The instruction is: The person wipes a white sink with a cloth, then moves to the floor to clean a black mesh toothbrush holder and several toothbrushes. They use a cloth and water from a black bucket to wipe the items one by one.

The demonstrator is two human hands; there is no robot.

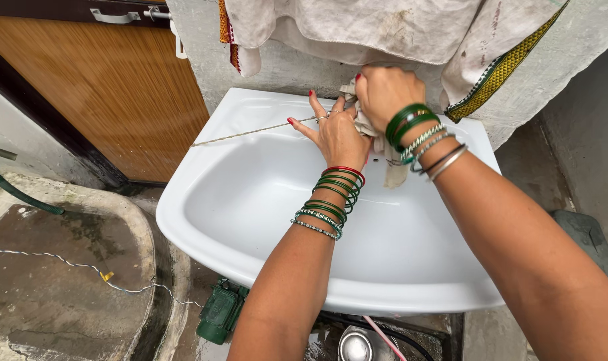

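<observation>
Head view — steeply down, close over sink point(204, 220)

The basin point(250, 220) is glossy white ceramic or the like, smooth and shining. The rag point(374, 130) bunched under the right hand point(384, 90) is soft, crumpled, off-white cloth, matt. A thin twisted cord point(250, 132) at the left hand point(337, 134) looks fibrous and dull. The hanging cloth point(397, 30) is stained woven fabric with a yellow-green patterned border. The door point(110, 87) shows brown wood grain, slightly satin. The wall point(284, 67) and floor point(57, 281) are rough grey cement, the floor wet.
</observation>
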